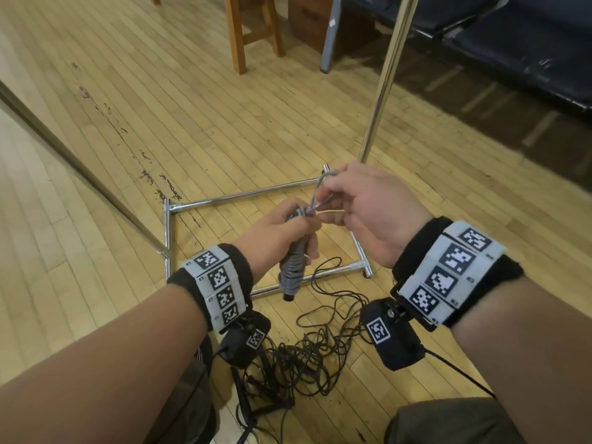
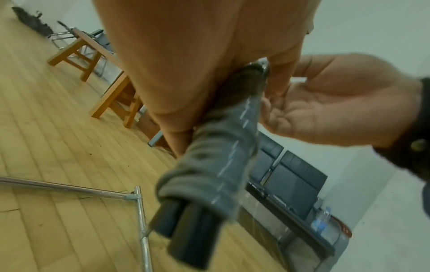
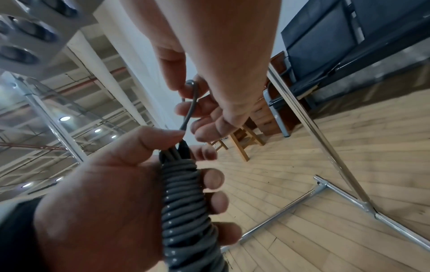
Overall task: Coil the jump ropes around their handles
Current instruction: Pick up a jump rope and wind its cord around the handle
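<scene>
My left hand (image 1: 288,229) grips two black jump-rope handles (image 2: 186,233) held side by side, with grey rope coiled (image 1: 291,274) tightly around them from bottom to top. The same coil (image 3: 184,202) fills the lower middle of the right wrist view, with my left hand (image 3: 104,193) wrapped round it. A short grey loop of rope (image 1: 320,187) sticks up from the top of the bundle. My right hand (image 1: 323,197) pinches that loop (image 3: 193,103) between thumb and fingers, just above the left thumb.
A tangle of thin black rope (image 1: 307,350) lies on the wooden floor below my wrists. A chrome rack base (image 1: 243,196) and its upright pole (image 1: 384,78) stand just beyond my hands. A wooden stool (image 1: 238,33) and dark seats (image 1: 512,43) are farther back.
</scene>
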A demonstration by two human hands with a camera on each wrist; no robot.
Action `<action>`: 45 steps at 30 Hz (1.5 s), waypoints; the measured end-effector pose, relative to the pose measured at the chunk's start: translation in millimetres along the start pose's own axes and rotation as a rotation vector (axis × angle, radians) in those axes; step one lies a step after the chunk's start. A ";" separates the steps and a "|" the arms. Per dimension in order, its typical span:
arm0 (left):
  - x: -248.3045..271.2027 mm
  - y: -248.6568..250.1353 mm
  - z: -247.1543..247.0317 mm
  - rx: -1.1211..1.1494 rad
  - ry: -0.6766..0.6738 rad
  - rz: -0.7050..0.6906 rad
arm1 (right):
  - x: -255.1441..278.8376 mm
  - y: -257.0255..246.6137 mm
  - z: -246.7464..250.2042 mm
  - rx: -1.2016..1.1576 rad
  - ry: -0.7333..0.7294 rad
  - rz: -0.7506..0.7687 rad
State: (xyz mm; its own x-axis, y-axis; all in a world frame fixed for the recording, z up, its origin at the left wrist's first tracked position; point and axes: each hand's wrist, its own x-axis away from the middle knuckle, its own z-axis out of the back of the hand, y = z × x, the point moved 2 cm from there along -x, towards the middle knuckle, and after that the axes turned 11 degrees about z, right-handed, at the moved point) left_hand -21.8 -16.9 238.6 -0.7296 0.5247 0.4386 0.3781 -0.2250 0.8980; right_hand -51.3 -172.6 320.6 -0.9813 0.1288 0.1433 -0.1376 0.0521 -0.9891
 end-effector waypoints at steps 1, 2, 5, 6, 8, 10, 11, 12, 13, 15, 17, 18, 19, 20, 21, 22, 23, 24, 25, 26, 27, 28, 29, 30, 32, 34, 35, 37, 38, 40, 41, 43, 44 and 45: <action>1.4 2.3 -0.9 -0.007 0.009 -0.016 | 0.7 0.7 -1.3 -0.014 -0.010 -0.007; 5.1 8.0 -1.4 -0.033 0.032 -0.045 | 1.8 -1.4 -3.1 -0.027 -0.018 -0.005; 20.4 27.5 -1.4 -0.108 0.081 -0.115 | 6.7 -10.1 -5.7 -0.008 -0.028 0.021; 27.6 34.2 -1.2 -0.115 0.088 -0.126 | 9.9 -14.5 -5.8 0.018 -0.033 0.039; 42.7 52.8 2.1 -0.128 0.112 -0.136 | 15.1 -28.8 -5.9 0.074 -0.038 0.092; 58.6 77.0 5.6 -0.195 0.146 -0.153 | 22.4 -50.9 -6.0 0.095 -0.030 0.149; 66.0 87.8 5.9 -0.239 0.160 -0.158 | 26.9 -61.0 -6.6 0.096 -0.026 0.165; 75.7 103.9 6.0 -0.283 0.177 -0.179 | 31.8 -75.9 -8.0 0.111 -0.028 0.194; 84.3 120.4 5.6 -0.327 0.189 -0.194 | 36.1 -91.4 -10.5 0.138 -0.040 0.221; 96.6 147.3 5.6 -0.408 0.219 -0.226 | 43.6 -117.0 -15.5 0.185 -0.062 0.267; 114.1 177.0 6.4 -0.440 0.263 -0.266 | 52.0 -147.4 -21.2 0.216 -0.061 0.320; 120.6 190.1 7.5 -0.431 0.275 -0.286 | 55.3 -160.8 -22.9 0.223 -0.055 0.344; 127.2 204.2 9.0 -0.417 0.286 -0.308 | 59.1 -175.7 -24.5 0.217 -0.045 0.366; 135.2 221.8 10.5 -0.401 0.297 -0.337 | 62.7 -193.4 -26.0 0.199 -0.031 0.394; 140.5 234.2 11.1 -0.386 0.300 -0.358 | 66.0 -206.2 -27.3 0.179 -0.017 0.408; 146.3 250.1 11.4 -0.382 0.306 -0.385 | 68.8 -221.6 -27.9 0.170 -0.005 0.425; 149.9 261.8 10.6 -0.385 0.315 -0.410 | 70.4 -232.1 -28.1 0.168 0.008 0.435; 153.2 273.7 9.3 -0.383 0.324 -0.439 | 72.0 -242.8 -28.2 0.170 0.024 0.450; 156.7 286.1 7.4 -0.376 0.327 -0.471 | 73.8 -253.9 -27.6 0.176 0.039 0.470; 158.3 294.6 6.0 -0.368 0.326 -0.488 | 74.1 -261.1 -27.2 0.187 0.052 0.479; 159.3 304.5 4.4 -0.356 0.320 -0.508 | 74.0 -269.3 -25.6 0.192 0.061 0.483; 159.3 311.7 3.5 -0.343 0.315 -0.523 | 73.5 -274.5 -24.6 0.186 0.062 0.476; 158.5 318.7 3.1 -0.337 0.312 -0.538 | 72.3 -278.7 -22.6 0.167 0.059 0.463; 156.8 326.8 1.8 -0.342 0.314 -0.551 | 69.8 -283.6 -19.1 0.145 0.056 0.458; 150.8 339.0 -0.7 -0.365 0.313 -0.556 | 63.4 -289.8 -10.5 0.117 0.056 0.456; 144.6 349.4 -2.7 -0.376 0.303 -0.553 | 56.0 -294.8 -1.7 0.122 0.057 0.480; 140.2 355.4 -4.7 -0.370 0.294 -0.553 | 51.5 -298.0 4.5 0.137 0.062 0.505; 132.1 366.7 -7.2 -0.328 0.277 -0.546 | 42.3 -305.6 15.6 0.196 0.084 0.572; 128.6 371.8 -7.8 -0.288 0.267 -0.541 | 37.9 -310.0 20.0 0.232 0.098 0.604; 118.2 381.5 -9.7 -0.183 0.237 -0.531 | 26.3 -318.7 29.9 0.283 0.122 0.652; 113.0 385.0 -11.0 -0.117 0.221 -0.525 | 20.4 -321.9 34.2 0.294 0.136 0.668; 100.3 390.4 -14.2 0.007 0.192 -0.502 | 7.4 -326.0 42.8 0.310 0.167 0.689; 93.9 391.9 -15.6 0.058 0.180 -0.489 | 1.2 -326.8 46.2 0.318 0.180 0.699; 86.1 393.4 -17.4 0.104 0.166 -0.474 | -5.7 -327.5 50.0 0.325 0.191 0.705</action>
State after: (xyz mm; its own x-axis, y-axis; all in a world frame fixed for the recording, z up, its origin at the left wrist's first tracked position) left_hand 54.1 -74.5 630.3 -0.9120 0.4100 -0.0092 0.0321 0.0936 0.9951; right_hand -7.3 -239.9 642.0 -0.8160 0.1926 -0.5450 0.4451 -0.3920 -0.8051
